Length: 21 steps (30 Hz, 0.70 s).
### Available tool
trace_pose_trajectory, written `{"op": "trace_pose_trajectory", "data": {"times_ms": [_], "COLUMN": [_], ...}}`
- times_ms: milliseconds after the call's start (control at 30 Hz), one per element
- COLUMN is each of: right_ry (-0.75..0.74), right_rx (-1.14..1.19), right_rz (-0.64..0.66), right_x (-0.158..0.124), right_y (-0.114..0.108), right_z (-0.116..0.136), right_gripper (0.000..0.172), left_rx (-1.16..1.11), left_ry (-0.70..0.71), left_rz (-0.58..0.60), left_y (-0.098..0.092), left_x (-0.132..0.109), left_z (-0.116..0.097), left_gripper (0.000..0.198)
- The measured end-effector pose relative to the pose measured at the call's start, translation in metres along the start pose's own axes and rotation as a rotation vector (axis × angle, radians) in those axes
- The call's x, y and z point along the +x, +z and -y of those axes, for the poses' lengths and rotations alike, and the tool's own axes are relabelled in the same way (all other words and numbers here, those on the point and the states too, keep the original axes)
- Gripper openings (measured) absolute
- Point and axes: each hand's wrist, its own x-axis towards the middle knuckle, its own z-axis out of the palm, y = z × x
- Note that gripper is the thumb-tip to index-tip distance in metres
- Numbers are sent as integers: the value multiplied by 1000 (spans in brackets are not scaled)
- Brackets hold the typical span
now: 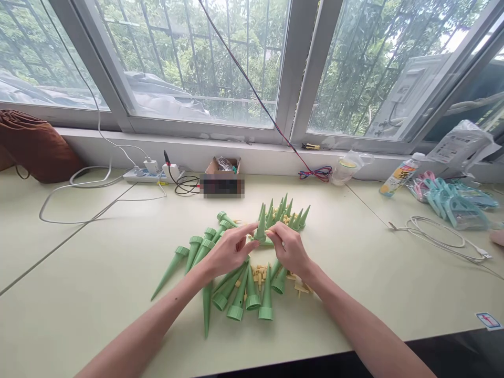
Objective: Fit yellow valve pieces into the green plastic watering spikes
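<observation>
My left hand [232,247] grips a green cone [261,227] near its wide base, with the tip pointing up. My right hand [289,247] is closed at the cone's right side, pinching a small yellow piece [269,232] against it. Several green cones with ridged caps [196,247] lie to the left, partly behind my left forearm. More cones [266,299] lie in front of my hands, wide ends toward me. Small yellow pieces [260,274] are heaped among them. Behind my hands several cones [302,218] stand tip up beside more yellow pieces.
An open cardboard box [223,167] and a power strip [145,176] sit by the window. At the right are a bottle [401,176], teal plastic items [457,205] and a coiled white cable [437,236]. The table's front edge [350,350] shows below my right forearm.
</observation>
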Motion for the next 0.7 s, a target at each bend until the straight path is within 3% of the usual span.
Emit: {"op": "trace_pose_trajectory", "data": {"times_ms": [167, 267, 367, 533, 700], "right_ry": [2, 32, 60, 17, -32], "right_rx": [-2, -19, -64, -78, -52], "right_rz": [13, -41, -101, -64, 11], "right_x": [0, 1, 2, 1, 1], "right_y": [1, 1, 1, 0, 1], "right_z": [1, 1, 0, -1, 3], "right_gripper": [24, 23, 23, 21, 19], "left_rx": [165, 170, 113, -124, -294], "left_ry": [149, 91, -28, -215, -299], "left_rz": [-100, -177, -272, -182, -43], "left_y": [6, 7, 7, 3, 1], "left_x": [-1, 0, 2, 5, 5], "left_z": [5, 2, -4, -14, -15], "left_gripper": [40, 41, 31, 57, 56]}}
